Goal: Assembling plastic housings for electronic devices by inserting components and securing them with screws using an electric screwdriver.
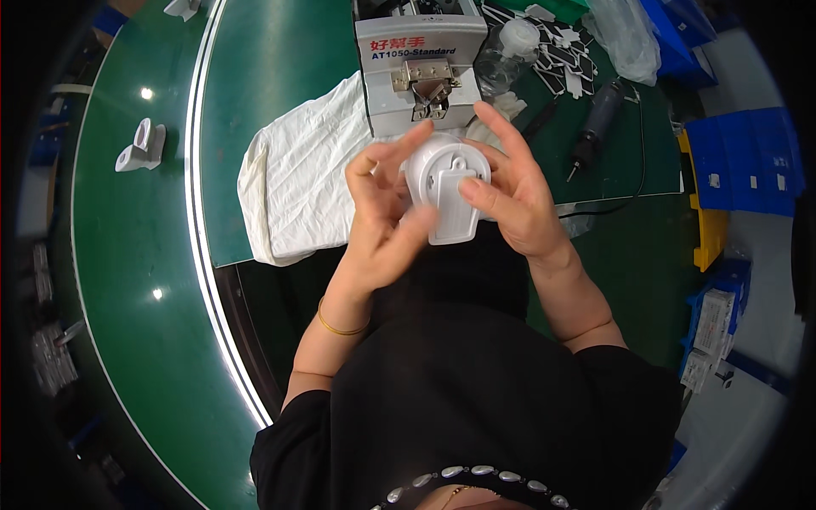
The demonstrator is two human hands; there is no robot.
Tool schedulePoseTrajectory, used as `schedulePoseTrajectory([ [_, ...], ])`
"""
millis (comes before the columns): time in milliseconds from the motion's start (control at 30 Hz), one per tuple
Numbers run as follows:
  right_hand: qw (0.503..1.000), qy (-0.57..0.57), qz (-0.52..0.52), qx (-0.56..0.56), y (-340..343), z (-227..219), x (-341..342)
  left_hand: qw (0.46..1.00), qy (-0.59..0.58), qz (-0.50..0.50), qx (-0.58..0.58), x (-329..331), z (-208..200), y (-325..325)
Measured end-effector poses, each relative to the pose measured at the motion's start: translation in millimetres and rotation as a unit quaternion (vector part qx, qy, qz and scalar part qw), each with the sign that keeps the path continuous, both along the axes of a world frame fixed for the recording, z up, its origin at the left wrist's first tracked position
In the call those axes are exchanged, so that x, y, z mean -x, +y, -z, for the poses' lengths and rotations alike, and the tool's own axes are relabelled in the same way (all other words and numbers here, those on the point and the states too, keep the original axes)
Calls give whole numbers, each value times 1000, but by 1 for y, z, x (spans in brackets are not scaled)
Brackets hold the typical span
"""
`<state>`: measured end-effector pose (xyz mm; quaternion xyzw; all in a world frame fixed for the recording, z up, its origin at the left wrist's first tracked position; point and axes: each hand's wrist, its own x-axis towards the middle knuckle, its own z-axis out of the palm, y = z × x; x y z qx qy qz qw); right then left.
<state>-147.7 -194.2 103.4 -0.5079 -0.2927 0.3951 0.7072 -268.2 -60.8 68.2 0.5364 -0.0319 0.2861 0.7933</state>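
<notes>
Between my hands, above the front edge of the green table, is a white plastic housing (455,208) with a round body and a flat, tapered tab. My right hand (523,200) grips it from the right; the thumb presses on the tab's face and the index finger sticks up free. On the other side my left hand (382,204) curls around the round body, its thumb smeared by motion near the tab's edge. The housing's back and the fingers behind it are hidden.
A grey-white screw-feeding machine (422,76) stands straight ahead, beside a white cloth (306,170). To the right lie an electric screwdriver (599,127), a clear plastic bottle (501,68) and a pile of black-and-white pieces (565,64). Another white part (143,144) rests on the left conveyor belt (127,246).
</notes>
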Motion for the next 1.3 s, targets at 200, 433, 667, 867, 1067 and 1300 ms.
schedulePoseTrajectory([
  [200,997,-60,25,-40,0,-1,16,998,46,-21,-40,5,-9,0],
  [433,997,-57,23,-36,-5,1,20,996,83,-32,-20,12,-16,-10],
  [667,996,-36,-37,76,-22,-2,-7,966,61,-15,-251,14,7,-15],
  [867,793,-355,439,229,-75,20,-158,958,94,-79,-260,25,8,-13],
  [1067,788,-173,403,432,-106,50,-222,960,113,-75,-246,27,16,-17],
  [1300,912,7,376,167,-100,61,-201,933,128,-127,-312,40,3,-19],
])
